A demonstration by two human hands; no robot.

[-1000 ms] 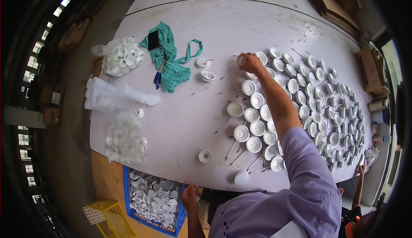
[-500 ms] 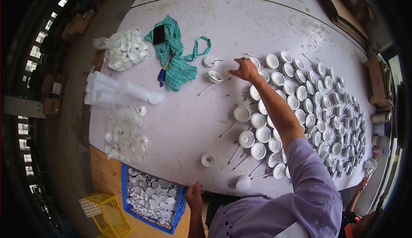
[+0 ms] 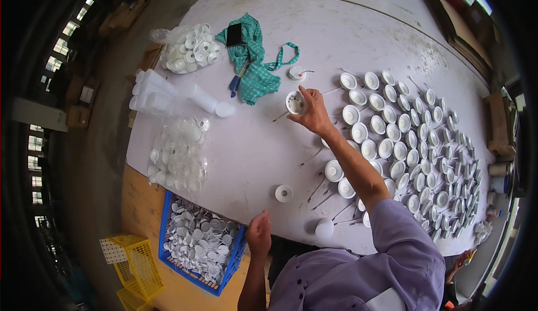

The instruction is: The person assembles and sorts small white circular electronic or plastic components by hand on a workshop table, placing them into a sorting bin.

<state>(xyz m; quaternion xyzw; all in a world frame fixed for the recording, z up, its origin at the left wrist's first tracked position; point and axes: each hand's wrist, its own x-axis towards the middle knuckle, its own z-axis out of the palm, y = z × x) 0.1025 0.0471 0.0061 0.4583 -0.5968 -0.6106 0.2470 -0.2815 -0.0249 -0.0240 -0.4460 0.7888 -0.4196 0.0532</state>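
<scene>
My right hand (image 3: 315, 113) reaches over the table, its thumb and forefinger around the rim of a white round downlight (image 3: 296, 103). The downlight's hollow side faces up, with small dark parts inside, and a thin lead comes out beside it. Just beyond lies a white disc (image 3: 297, 74) with a short wire and a red spot on it. My left hand (image 3: 259, 235) hangs by the table's near edge, slightly blurred, fingers loosely extended and nothing visible in them. A white ring-shaped cup (image 3: 283, 193) sits on the table ahead of it, and a white dome cover (image 3: 324, 228) to its right.
Many white downlights with leads (image 3: 368, 149) cover the right side. At left are bags of white parts (image 3: 190, 48), (image 3: 178, 153) and stacked translucent covers (image 3: 154, 93). A green cloth (image 3: 259, 84) bears a phone (image 3: 233, 34). A blue crate (image 3: 165, 238) of white parts stands below.
My right hand has come from beside the downlight rows to the single downlight and taken hold of its rim. My left hand has risen slightly. The whole view has shifted.
</scene>
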